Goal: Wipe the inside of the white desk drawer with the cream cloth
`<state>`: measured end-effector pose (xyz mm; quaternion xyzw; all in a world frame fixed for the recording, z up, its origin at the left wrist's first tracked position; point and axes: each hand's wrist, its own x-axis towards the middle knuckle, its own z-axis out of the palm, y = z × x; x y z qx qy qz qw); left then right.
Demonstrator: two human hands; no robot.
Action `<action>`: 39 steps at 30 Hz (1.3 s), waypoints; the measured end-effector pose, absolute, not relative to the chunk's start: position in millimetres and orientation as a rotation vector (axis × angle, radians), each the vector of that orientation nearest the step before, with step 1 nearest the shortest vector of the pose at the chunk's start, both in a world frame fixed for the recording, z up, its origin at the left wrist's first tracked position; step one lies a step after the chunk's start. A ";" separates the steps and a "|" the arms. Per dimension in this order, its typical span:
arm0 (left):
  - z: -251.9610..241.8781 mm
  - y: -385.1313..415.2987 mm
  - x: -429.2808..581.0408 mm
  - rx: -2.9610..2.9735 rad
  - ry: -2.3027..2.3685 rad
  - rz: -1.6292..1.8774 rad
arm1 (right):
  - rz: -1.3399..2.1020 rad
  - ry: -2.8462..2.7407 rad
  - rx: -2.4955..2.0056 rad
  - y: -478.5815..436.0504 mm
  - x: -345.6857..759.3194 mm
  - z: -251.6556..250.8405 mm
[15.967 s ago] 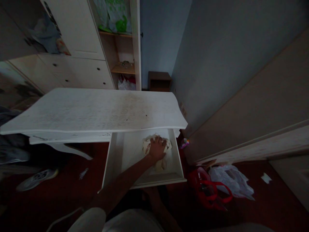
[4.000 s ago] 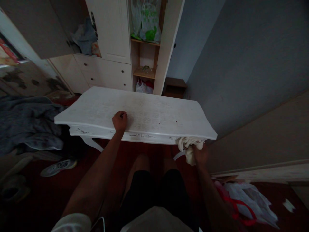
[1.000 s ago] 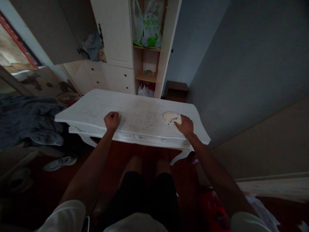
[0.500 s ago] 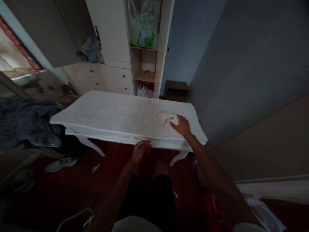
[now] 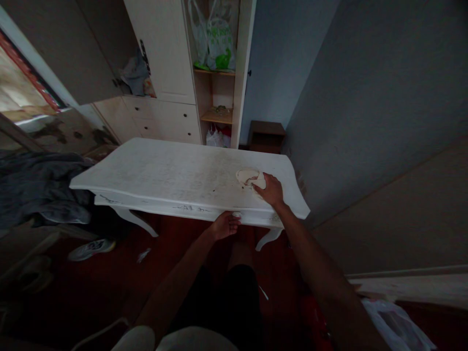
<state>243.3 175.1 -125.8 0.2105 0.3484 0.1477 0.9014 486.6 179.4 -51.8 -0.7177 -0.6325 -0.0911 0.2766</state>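
Note:
A white table [image 5: 164, 165] with curved legs stands before me, its top smudged grey-brown in the middle. On its right half lies a cream cloth [image 5: 247, 176] with a dark reddish marking. My right hand [image 5: 272, 190] is closed on the cloth's right part and presses it against the tabletop. At the table's front edge, my left hand [image 5: 224, 225] has its fingers curled at a small pale knob [image 5: 237, 214], seemingly gripping it. A few dark specks lie near the cloth.
Behind stands a white wardrobe [image 5: 164, 58] with open doors and plastic bags [image 5: 219, 44] on a shelf. A small brown cabinet [image 5: 267, 134] is at the back. Left are dark clothes [image 5: 40, 185] and a shoe [image 5: 91, 248]. A grey wall [image 5: 365, 122] rises on the right.
My left hand has moved right along the front edge to the knob. The right hand and cloth look nearly unmoved on the tabletop; the view has shifted slightly.

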 end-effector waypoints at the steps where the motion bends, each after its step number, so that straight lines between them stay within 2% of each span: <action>1: -126.3 175.6 245.2 0.421 0.711 0.296 | -0.243 -1.698 -1.926 179.5 486.6 -52.0; 14: -127.8 159.1 254.8 0.495 0.833 0.325 | -0.211 -1.658 -1.900 179.8 487.3 -52.2; 26: -141.0 73.4 217.8 0.485 0.808 0.437 | -0.217 -1.637 -1.888 181.2 488.7 -54.8; 39: -149.3 6.8 171.8 0.452 0.825 0.376 | -0.206 -1.632 -1.914 180.3 487.6 -53.9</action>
